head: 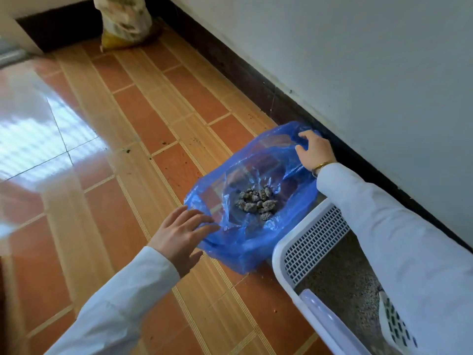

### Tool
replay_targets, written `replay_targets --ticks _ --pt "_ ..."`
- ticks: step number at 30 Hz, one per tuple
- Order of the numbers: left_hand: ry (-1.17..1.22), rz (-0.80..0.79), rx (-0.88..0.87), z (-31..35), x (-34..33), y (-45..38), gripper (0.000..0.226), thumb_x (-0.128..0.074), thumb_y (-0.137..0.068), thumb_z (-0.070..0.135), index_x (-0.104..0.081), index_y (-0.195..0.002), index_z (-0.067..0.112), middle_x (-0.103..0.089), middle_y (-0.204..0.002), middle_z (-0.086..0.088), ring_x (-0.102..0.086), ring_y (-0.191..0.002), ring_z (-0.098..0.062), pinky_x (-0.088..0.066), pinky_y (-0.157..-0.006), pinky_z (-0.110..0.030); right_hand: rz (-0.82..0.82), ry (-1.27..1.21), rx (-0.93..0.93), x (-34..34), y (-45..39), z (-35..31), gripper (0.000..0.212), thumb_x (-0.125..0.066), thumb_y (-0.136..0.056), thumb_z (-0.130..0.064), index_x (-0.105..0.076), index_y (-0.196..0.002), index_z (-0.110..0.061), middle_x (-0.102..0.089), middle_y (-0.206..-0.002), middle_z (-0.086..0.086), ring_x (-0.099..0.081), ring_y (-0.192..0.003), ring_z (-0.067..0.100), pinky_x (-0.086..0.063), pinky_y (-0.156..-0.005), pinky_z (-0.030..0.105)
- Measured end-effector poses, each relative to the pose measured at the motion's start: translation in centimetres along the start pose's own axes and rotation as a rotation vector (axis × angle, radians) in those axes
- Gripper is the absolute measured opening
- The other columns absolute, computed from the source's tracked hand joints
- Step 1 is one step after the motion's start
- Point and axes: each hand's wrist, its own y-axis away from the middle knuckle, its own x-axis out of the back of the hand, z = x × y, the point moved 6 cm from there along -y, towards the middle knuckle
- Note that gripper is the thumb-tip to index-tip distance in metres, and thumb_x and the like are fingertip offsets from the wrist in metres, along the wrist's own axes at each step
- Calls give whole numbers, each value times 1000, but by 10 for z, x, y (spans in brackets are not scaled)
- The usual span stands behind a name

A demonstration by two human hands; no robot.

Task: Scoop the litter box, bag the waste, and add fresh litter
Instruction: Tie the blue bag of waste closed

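The blue bag (pixel 245 242) is lying open on the floor tiles (pixel 122 206) right next to the litter box (pixel 284 254), w/ a small pile of clumps (pixel 257 203) sitting in the middle. It's looking like thin, floppy, slippery film, prob v light even w/ the waste in it, so I'd be gathering the rim from both sides, not lifting from the middle. Left hand (pixel 183 235) is reaching at the near edge, fingers spread and straight, maybe just touching the plastic, not gripping anything. Right hand (pixel 313 149) is resting on the far rim by the wall (pixel 358 60); can't tell if it's actually pinching. Scoop (pixel 394 326) is lying in the box. Sack (pixel 122 19) in the corner, no readable text or brand anywhere tbh.
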Motion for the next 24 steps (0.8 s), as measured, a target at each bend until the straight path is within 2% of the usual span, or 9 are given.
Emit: replay_targets --ticks 5,7,11,15,17,19,22,24 --pt "-18 211 34 -2 10 -3 47 -76 -55 -3 -73 -95 21 -67 -88 4 -66 -84 -23 -35 -99 -39 -9 -86 -33 -14 -17 -7 22 -54 -92 -11 -52 -113 -4 -59 -118 17 -56 -106 33 -42 -86 32" --pt "-25 280 34 -3 15 -5 38 -69 -61 -3 -73 -89 21 -66 -83 4 -66 -80 -22 -37 -99 -39 -42 -114 -58 -18 -21 -7 20 -53 -92 -11 -54 -111 -5 -58 -119 15 -55 -107 31 -38 -82 25" --pt "-16 373 47 -3 26 -10 26 -64 -70 3 -73 -86 20 -66 -81 4 -63 -77 -20 -41 -97 -38 -85 -126 -51 -23 -25 -4 21 -54 -91 -12 -57 -111 -9 -58 -125 13 -54 -112 29 -34 -85 22" --pt "2 353 68 -3 31 -12 15 -63 -76 12 -71 -84 21 -66 -83 5 -64 -80 -21 -40 -98 -37 -116 -113 -36 -26 -26 -4 24 -59 -90 -16 -59 -113 -9 -55 -131 12 -51 -120 29 -36 -91 24" --pt "15 329 78 -3 33 -13 12 -62 -77 15 -70 -82 22 -65 -85 6 -64 -83 -21 -38 -99 -35 -154 -82 -40 -28 -29 -5 29 -57 -91 -18 -59 -119 -7 -42 -145 11 -40 -133 29 -32 -104 30" --pt "11 310 85 -2 33 -15 12 -61 -76 14 -69 -81 22 -65 -87 7 -64 -86 -21 -37 -98 -33 -191 -65 -63 -30 -31 -5 38 -53 -94 -19 -53 -130 -6 -31 -153 9 -34 -138 28 -26 -111 33" --pt "0 299 116 -2 34 -17 12 -62 -74 13 -67 -79 23 -66 -88 9 -63 -89 -19 -35 -91 -28 -206 -92 -71 -34 -33 -9 47 -51 -95 -19 -42 -139 -5 -39 -148 12 -40 -133 29 -28 -111 35" --pt "1 291 141 -3 34 -19 11 -58 -77 16 -66 -79 23 -67 -87 10 -62 -89 -19 -35 -84 -26 -181 -102 -55 -34 -32 -11 47 -51 -95 -19 -44 -138 -3 -43 -145 13 -42 -131 30 -29 -111 36"
